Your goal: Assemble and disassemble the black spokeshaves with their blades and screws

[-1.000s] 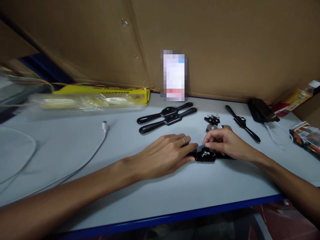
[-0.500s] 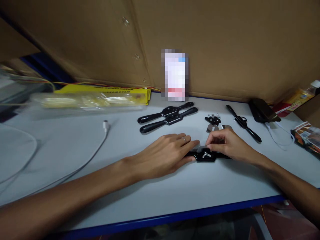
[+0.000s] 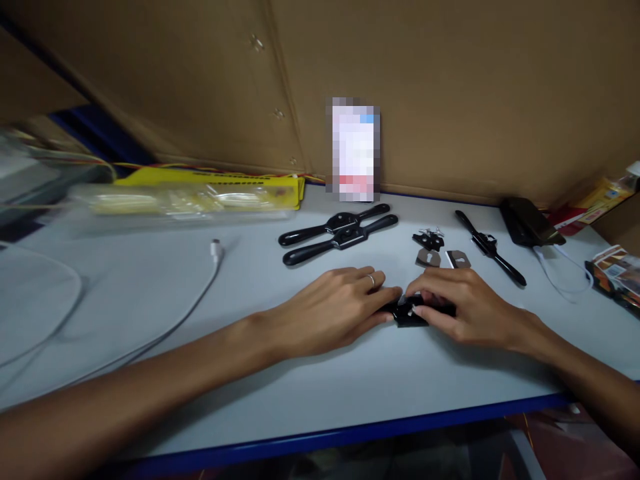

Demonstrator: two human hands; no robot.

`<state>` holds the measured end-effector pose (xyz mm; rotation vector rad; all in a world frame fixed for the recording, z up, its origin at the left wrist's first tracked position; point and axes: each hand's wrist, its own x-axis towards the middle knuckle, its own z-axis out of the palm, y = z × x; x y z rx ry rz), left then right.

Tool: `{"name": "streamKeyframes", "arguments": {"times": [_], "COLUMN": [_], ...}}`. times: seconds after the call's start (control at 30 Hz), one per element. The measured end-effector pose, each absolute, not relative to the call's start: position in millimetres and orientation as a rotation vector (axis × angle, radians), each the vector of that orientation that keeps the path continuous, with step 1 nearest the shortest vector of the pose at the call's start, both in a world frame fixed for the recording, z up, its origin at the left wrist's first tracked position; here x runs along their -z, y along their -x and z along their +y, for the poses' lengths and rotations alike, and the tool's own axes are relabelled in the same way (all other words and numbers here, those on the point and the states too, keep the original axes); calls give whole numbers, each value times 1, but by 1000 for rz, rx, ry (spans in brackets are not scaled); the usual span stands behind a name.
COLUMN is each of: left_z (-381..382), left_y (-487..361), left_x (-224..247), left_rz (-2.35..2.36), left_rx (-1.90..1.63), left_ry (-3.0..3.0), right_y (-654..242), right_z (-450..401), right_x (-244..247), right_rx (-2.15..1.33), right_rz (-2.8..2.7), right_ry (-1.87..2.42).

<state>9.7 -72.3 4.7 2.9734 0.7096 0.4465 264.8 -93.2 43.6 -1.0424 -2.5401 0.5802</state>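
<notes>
A black spokeshave (image 3: 413, 321) lies on the table between my hands. My left hand (image 3: 333, 307), palm down with a ring on one finger, closes on its left handle, which is mostly hidden. My right hand (image 3: 475, 303) bends over the middle of the tool, thumb and index finger closed about the small silver wing screw (image 3: 411, 311); the fingers partly cover it. Just behind lie two flat metal blades, one grey-brown (image 3: 429, 258) and one with a bright edge (image 3: 458, 259). Black cap pieces (image 3: 428, 241) with silver screws sit beyond them.
Two more spokeshaves (image 3: 345, 233) lie together at the back, and another (image 3: 490, 248) to the right. A blurred upright screen (image 3: 353, 153) leans on the cardboard wall. A white cable (image 3: 200, 293), plastic-wrapped yellow packs (image 3: 200, 193) and a black device (image 3: 533, 223) are around.
My right hand has come forward and down from the blade's top edge to the wing screw, uncovering the bright-edged blade behind it. My left hand stays on the handle.
</notes>
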Motion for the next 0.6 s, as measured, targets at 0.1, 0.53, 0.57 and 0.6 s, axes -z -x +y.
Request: {"name": "streamKeyframes", "arguments": {"times": [0.1,0.53,0.57,0.6], "left_z": [-73,-73,-73,-73], "left_y": [-10,-10,-10,-10], "left_x": [-5,-4,-4,-4], "left_rz": [702,704,704,704], "left_rx": [-442,-460,-458,-454], "left_ry": [-2990,-3003,-3008,-3013], "right_y": [-265,-263,-262,-261], "right_z": [-97,-102,-102,-103], "right_x": [-45,-43,-43,-43], "right_rx": [-440,-513,-524,-537], "right_rz": [-2544,-2780,-2776,-2768], "right_ry": [990,1034,1046,1062]}}
